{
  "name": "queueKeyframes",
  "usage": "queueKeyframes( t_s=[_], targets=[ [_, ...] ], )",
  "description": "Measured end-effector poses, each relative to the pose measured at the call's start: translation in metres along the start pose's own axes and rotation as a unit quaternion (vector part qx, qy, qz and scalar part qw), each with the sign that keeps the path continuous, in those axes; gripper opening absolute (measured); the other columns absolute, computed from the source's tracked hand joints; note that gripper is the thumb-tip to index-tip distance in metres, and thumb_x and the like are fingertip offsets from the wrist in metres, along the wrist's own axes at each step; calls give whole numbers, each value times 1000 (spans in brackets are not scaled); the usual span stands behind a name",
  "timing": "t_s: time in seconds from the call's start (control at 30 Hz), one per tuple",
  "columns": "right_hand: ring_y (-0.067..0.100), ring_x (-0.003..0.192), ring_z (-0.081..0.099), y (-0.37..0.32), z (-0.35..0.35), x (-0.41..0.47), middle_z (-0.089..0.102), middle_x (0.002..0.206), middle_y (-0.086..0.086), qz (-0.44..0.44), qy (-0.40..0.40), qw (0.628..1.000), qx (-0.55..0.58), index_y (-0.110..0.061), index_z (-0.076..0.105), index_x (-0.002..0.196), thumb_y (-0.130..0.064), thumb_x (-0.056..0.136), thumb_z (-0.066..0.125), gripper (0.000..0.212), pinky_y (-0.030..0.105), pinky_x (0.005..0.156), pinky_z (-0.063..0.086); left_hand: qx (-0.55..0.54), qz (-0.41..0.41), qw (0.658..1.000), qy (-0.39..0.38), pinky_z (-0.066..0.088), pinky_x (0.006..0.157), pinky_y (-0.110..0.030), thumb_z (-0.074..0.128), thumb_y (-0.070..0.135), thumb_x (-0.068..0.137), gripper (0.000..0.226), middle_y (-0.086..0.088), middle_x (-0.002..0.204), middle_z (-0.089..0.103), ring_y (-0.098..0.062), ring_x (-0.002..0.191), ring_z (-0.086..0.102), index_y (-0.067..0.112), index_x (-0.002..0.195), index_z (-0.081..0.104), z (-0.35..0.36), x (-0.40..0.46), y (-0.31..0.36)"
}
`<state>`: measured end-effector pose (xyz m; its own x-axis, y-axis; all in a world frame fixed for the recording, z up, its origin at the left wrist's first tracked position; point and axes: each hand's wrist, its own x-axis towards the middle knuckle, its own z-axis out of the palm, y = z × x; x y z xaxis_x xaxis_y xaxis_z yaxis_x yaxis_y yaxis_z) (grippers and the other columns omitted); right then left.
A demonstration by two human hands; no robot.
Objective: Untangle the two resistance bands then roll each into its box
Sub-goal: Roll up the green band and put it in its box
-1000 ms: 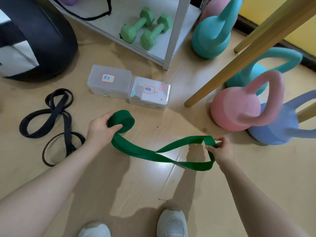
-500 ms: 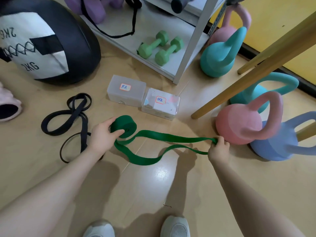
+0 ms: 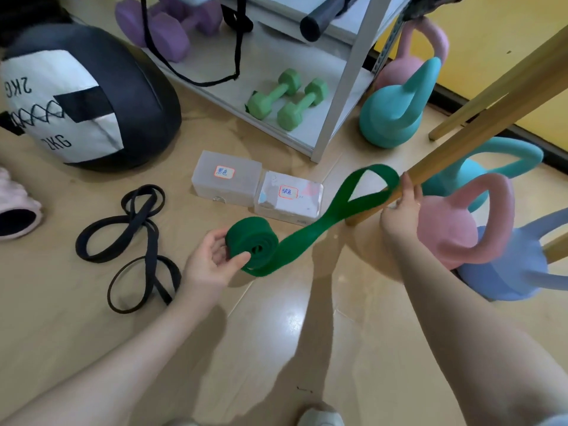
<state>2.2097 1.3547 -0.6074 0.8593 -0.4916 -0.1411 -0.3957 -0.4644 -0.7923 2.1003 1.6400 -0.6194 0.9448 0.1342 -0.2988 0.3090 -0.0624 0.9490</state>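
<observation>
Left hand [image 3: 212, 263] cupping green band [image 3: 310, 232] roll, right hand [image 3: 399, 210] pinching loop

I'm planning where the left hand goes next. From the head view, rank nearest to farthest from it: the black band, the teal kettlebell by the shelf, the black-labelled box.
From the left hand:
1. Black band, on the floor to its left.
2. Black-labelled box, just ahead.
3. Teal kettlebell, far ahead and right.
</observation>
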Motion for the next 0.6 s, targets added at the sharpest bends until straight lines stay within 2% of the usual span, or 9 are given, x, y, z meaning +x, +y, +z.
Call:
queueKeyframes(
  t_s=[0.03,0.07,0.17,0.27,0.33,0.4,0.47,0.53,0.6],
  targets=[
    [20,140,22,5,3,-12,13,155,6,-10,3,999,-41,-21,27,144,8,85,33,66,27,111,20,9,-3,1000,-4,47,76,-5,65,-3,81,41,13,102,59,5,90,61,17,112,46,8,-7,-8],
    [22,140,22,14,9,-27,17,153,8,-26,-8,997,-69,-18,32,142,7,85,34,62,28,111,20,21,-8,1000,-9,46,74,-4,66,-3,80,42,15,101,59,6,89,61,17,111,46,15,-14,-17],
    [22,119,49,43,36,-80,52,127,6,-22,-128,988,-80,-14,55,118,-1,92,41,33,29,102,36,65,-6,997,-40,47,75,-6,68,-2,79,43,15,98,59,0,92,61,18,108,44,33,-31,-52],
    [17,96,57,66,61,-131,61,103,1,91,-288,953,15,-15,58,101,-19,97,43,17,35,94,46,132,14,989,-62,51,84,-23,69,9,80,44,7,103,61,-10,98,62,17,115,44,38,-37,-82],
    [20,88,57,75,73,-155,61,100,5,192,-344,910,126,-8,56,110,-29,99,37,31,33,86,48,178,38,981,-62,52,85,-35,69,13,81,44,0,105,62,-18,98,62,12,119,46,37,-35,-96],
    [23,85,56,82,79,-171,60,96,4,253,-356,873,217,-7,52,116,-34,99,38,35,29,79,48,216,61,972,-66,52,82,-38,69,14,81,45,-5,106,62,-24,96,62,7,120,47,36,-35,-106],
    [20,90,58,90,84,-180,61,103,3,258,-367,861,241,-12,50,116,-37,95,48,33,27,84,48,226,74,969,-69,49,79,-31,68,12,82,45,-2,105,58,-22,93,59,4,121,46,34,-39,-115],
    [13,105,59,97,90,-184,58,118,3,221,-392,874,185,-18,45,120,-39,85,63,44,26,94,46,220,64,972,-56,39,71,-13,66,10,83,42,4,101,51,-14,86,52,5,119,46,33,-45,-120],
    [10,110,56,97,97,-188,55,120,-1,189,-401,888,124,-21,41,123,-34,80,70,53,22,90,45,197,30,979,-48,35,67,-8,65,10,84,39,6,101,49,-9,85,48,13,117,43,32,-48,-125]
  ],
)
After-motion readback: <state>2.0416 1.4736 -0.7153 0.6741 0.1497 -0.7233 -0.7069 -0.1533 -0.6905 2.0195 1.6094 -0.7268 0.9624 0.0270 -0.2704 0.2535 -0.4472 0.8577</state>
